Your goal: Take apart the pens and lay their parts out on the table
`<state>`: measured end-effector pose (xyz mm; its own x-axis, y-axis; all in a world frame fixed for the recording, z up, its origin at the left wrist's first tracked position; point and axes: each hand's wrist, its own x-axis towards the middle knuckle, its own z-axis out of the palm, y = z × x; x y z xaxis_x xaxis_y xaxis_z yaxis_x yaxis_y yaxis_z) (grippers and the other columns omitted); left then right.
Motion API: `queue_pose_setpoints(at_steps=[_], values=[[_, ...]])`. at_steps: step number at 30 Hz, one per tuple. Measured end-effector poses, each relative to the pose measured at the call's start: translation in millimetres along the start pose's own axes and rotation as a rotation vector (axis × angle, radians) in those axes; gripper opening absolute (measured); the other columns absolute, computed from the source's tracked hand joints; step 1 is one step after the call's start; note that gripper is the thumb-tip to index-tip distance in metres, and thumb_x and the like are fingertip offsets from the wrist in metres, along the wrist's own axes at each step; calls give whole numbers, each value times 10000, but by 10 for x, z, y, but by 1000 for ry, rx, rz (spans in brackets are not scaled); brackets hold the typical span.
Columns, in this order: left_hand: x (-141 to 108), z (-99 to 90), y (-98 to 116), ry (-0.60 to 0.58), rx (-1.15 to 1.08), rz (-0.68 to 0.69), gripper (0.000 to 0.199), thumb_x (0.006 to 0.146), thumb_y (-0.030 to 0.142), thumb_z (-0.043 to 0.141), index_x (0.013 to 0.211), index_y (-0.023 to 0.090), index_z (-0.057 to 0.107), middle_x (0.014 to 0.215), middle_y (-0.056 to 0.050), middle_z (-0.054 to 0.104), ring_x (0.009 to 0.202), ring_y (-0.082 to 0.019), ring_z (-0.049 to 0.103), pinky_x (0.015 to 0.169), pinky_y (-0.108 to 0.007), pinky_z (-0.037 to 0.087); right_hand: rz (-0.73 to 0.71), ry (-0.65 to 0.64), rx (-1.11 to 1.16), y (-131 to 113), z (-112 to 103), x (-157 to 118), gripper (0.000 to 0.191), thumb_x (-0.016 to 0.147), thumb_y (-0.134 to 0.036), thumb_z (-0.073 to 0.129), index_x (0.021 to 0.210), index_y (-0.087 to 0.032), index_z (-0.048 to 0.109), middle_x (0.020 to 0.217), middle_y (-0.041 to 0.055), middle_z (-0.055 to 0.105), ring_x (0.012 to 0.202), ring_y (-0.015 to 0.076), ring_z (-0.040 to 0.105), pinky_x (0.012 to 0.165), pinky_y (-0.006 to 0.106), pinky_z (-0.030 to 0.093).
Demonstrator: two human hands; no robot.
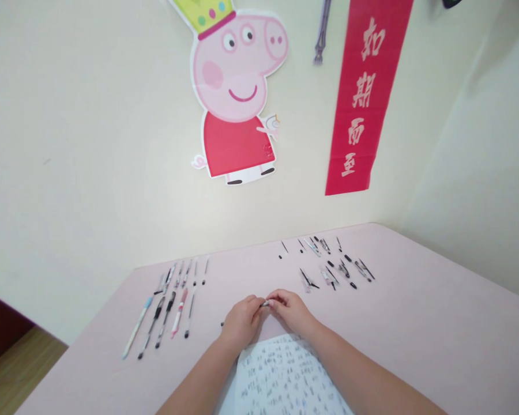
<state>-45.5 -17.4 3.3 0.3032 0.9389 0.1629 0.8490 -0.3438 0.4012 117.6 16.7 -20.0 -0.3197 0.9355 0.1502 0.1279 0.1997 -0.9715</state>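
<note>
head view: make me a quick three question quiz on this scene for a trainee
1. True or false: the bare left hand and bare right hand both touch the small, slim, dark-and-pale piece.
2. Which side of the white handwritten paper sheet has the slender cream-and-blue pen? A) left B) right
3. Fill in: the long rectangular banner on the pale wall is mainly ____ in colour.

Key: 1 true; 2 A; 3 red

Crowned pig cutout [239, 104], red lettered banner [367, 112], pale wall [112, 144]
</note>
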Motion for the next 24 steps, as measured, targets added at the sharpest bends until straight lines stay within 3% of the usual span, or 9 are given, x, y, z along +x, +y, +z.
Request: queue_pose_setpoints(at_steps=[10, 15, 19, 24], values=[[5, -35, 2, 17, -57, 4, 293, 876, 323, 365, 1029, 257, 607, 895, -28, 621, 810, -154, 580, 715, -246, 414, -17, 15, -17, -17, 4, -3, 127, 714, -236, 517, 743, -174, 623, 637, 0, 599, 642, 147, 536, 582, 249, 412], [5, 4, -71, 75, -84, -36, 290, 858, 315, 402, 1095, 223, 542, 1002, -51, 619, 892, -171, 572, 777, -277, 419, -6, 91, -58, -8, -23, 6, 146, 721, -241, 502, 783, -173, 616, 692, 17, 625, 673, 161, 558, 609, 265, 429], [8, 24, -150, 120, -63, -110, 197, 843, 282, 420, 991, 196, 519, 934, -52, 610, 847, -180, 564, 752, -295, 415, -10, 191, -108, 34, -61, 32, 144, 733, -238, 500, 804, -174, 608, 767, 36, 648, 718, 174, 579, 671, 288, 449], [14, 24, -188, 181, -77, -137, 96, 847, 230, 385, 873, 196, 471, 833, -34, 564, 783, -169, 542, 719, -294, 417, -40, 156, -311, 60, -64, 16, 143, 723, -169, 502, 795, -184, 625, 778, 33, 646, 719, 168, 574, 694, 287, 435]])
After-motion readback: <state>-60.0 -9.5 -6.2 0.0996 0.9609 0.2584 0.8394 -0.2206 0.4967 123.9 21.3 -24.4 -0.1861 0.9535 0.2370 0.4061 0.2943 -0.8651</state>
